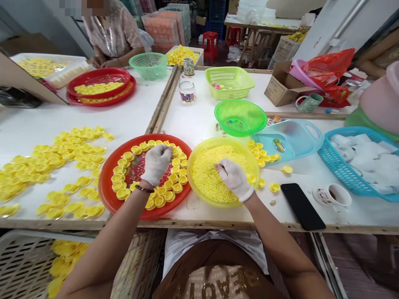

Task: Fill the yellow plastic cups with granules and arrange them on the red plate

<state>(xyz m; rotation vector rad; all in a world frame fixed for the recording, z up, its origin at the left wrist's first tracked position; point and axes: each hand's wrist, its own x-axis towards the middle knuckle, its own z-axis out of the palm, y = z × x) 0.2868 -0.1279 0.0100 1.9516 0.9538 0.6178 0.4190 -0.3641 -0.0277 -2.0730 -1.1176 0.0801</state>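
Observation:
My left hand [156,164], in a white glove with bare fingertips, is closed above the red tray [106,182]; its fingertips pinch something I cannot make out beside the yellow cups there. Round yellow cups [159,202] line the tray in rings around its patterned middle. My right hand [234,178], gloved too, rests over the yellow bowl [195,195] full of small yellow pellets [207,166]. Its fingers are curled together at the pellets, and what they hold is hidden.
Yellow pieces [40,164] spread over the table on the left. A black phone [302,206], a cup [339,196] and a blue basket [330,166] are on the right. Green bowl [240,118] behind. A person [116,33] sits across, back left.

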